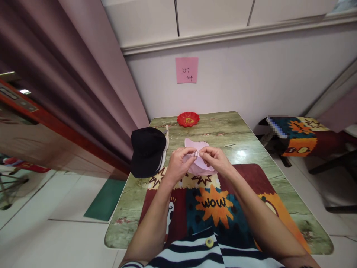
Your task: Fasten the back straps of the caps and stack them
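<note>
A pink cap (202, 169) lies on the table at the centre, partly behind my hands. Its strap with a small, pale buckle (196, 153) is pinched between my two hands. My left hand (180, 162) grips the strap from the left with thumb and forefinger. From the right, the fingertips of my right hand (216, 158) are closed on the strap's other side. Details of the strap are too small to make out. To the left, a black cap (146, 149) rests over at least one pale cap (164, 156) at the table's edge.
A red scalloped dish (180, 120) stands at the back of the green wood-patterned table (237, 130). A colourful mat (214, 203) covers the near part. A curtain (92, 56) hangs at left, and a pink note (186, 70) is on the wall. A stool (301, 136) stands to the right.
</note>
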Demonstrator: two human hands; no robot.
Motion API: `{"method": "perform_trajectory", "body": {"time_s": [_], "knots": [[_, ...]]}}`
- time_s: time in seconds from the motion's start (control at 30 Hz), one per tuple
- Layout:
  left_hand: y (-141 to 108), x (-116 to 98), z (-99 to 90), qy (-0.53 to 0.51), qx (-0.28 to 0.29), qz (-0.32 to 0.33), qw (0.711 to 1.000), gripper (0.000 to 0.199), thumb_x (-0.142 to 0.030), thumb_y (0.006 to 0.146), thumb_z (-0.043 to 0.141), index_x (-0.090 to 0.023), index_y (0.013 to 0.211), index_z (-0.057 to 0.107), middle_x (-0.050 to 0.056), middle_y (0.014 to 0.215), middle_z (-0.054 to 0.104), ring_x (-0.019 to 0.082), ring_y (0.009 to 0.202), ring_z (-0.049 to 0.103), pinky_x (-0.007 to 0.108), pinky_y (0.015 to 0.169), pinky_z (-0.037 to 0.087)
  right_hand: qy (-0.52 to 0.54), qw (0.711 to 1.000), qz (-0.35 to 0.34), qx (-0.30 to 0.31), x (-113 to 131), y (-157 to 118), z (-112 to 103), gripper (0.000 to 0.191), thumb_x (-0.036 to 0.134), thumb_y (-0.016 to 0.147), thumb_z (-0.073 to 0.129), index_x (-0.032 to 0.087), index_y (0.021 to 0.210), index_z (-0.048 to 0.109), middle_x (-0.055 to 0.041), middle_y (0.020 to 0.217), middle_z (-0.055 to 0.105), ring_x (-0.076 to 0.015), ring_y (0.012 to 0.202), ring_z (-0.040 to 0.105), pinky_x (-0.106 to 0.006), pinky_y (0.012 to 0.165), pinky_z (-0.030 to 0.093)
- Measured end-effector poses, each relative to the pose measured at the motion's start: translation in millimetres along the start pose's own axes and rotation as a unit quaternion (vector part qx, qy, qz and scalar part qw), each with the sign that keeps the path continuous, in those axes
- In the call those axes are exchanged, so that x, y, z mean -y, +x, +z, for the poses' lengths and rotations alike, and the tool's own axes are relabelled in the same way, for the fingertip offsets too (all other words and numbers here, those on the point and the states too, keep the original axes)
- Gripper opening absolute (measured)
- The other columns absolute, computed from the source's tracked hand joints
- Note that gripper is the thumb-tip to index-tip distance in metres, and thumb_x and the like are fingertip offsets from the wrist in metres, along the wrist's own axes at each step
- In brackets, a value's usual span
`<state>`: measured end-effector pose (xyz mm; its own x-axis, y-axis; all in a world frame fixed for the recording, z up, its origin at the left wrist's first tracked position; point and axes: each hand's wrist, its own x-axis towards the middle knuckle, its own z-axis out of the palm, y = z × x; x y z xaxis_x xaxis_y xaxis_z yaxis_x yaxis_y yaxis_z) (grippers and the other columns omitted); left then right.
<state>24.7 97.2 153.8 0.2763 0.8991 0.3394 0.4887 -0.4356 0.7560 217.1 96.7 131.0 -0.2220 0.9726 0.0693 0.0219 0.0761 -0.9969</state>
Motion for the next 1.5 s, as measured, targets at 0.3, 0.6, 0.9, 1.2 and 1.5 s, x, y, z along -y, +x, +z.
{"method": "perform_trajectory", "body": {"time_s": [0.3, 0.6, 0.9, 1.2, 1.5], "knots": [[-1, -1, 2.0, -0.004, -0.006, -0.008, 1.000, 0.022, -0.021, 0.081, 0.073, -0.024, 0.102, 0.076, 0.004, 0.101, 0.077, 0.024, 0.098, 0.068, 0.037, 0.093, 0.049, 0.050, 0.998, 0.003, -0.024, -6, 0, 7, 0.029, 0.049, 0.081, 0.072, 0.021, 0.088, 0.070, 0.0052, 0.054, 0.052, -0.0108, 0.049, 0.048, -0.022, 0.047, 0.040], [-1, -2, 3.5, 0.002, -0.006, -0.012, 1.000, 0.022, -0.018, 0.081, 0.074, -0.023, 0.103, 0.076, 0.004, 0.102, 0.078, 0.023, 0.100, 0.070, 0.037, 0.094, 0.050, 0.044, 0.999, 0.006, -0.010, -7, 2, 4, 0.031, 0.050, 0.081, 0.073, 0.020, 0.084, 0.068, 0.0047, 0.054, 0.052, -0.0101, 0.049, 0.049, -0.021, 0.048, 0.041], [-1, 0, 4.7, 0.020, -0.008, -0.001, 1.000, 0.022, -0.017, 0.082, 0.074, -0.023, 0.103, 0.076, 0.004, 0.101, 0.078, 0.022, 0.099, 0.070, 0.037, 0.093, 0.051, 0.050, 0.998, 0.002, -0.023, -10, 3, 7, 0.032, 0.051, 0.081, 0.071, 0.020, 0.085, 0.066, 0.0038, 0.056, 0.055, -0.0101, 0.050, 0.048, -0.022, 0.048, 0.041], [-1, 0, 5.1, 0.018, -0.007, -0.006, 1.000, 0.022, -0.018, 0.082, 0.074, -0.022, 0.104, 0.077, 0.005, 0.103, 0.077, 0.024, 0.100, 0.069, 0.037, 0.092, 0.051, 0.043, 0.999, 0.019, -0.024, -10, 4, 2, 0.025, 0.044, 0.079, 0.070, 0.019, 0.081, 0.066, 0.0009, 0.065, 0.063, -0.0106, 0.053, 0.052, -0.025, 0.055, 0.044], [-1, -1, 5.0, 0.027, -0.002, -0.006, 1.000, 0.022, -0.017, 0.081, 0.074, -0.023, 0.103, 0.076, 0.005, 0.101, 0.077, 0.024, 0.099, 0.068, 0.038, 0.092, 0.050, 0.077, 0.996, 0.028, -0.021, -9, 1, 4, 0.024, 0.043, 0.079, 0.070, 0.019, 0.076, 0.067, 0.0015, 0.060, 0.060, -0.0108, 0.054, 0.050, -0.024, 0.052, 0.043]]}}
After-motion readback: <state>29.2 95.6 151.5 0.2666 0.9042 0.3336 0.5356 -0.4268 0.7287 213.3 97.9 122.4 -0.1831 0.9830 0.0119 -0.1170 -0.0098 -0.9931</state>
